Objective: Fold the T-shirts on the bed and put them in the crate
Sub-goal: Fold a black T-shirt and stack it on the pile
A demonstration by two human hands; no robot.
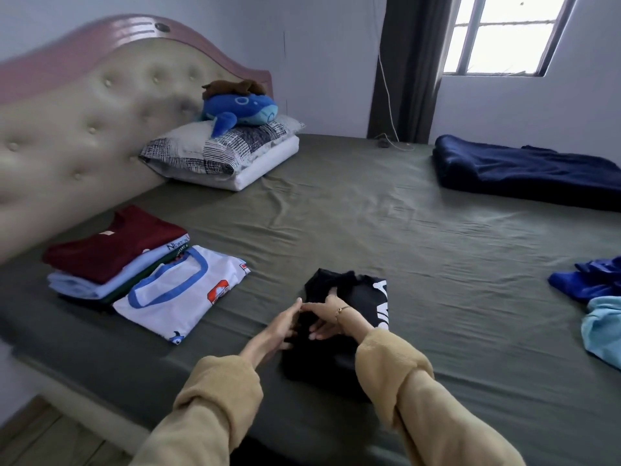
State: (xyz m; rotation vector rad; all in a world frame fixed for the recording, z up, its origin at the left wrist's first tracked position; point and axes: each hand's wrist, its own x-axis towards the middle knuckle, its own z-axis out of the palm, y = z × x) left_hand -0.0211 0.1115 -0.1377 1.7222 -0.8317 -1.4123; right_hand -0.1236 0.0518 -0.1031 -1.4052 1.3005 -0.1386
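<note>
A black T-shirt [363, 297] with white print lies partly folded on the olive bed sheet [369, 213] near the front edge. Both my hands are on it. My left hand [280, 327] has straight fingers pointing away from me along the shirt's left side. My right hand [327, 319], with a bracelet at the wrist, lies across the shirt with its fingers spread toward the left hand, fingertips nearly meeting. To the left sits a stack of folded shirts with a maroon one [111, 245] on top, and a folded white shirt [178, 294] beside it. No crate is in view.
Crumpled blue [588, 280] and light blue [605, 327] shirts lie at the right edge. A folded navy blanket [527, 173] lies at the far right. Pillows [221, 153] with a blue plush toy [238, 109] sit by the padded headboard [77, 129]. Floor [50, 438] shows at lower left.
</note>
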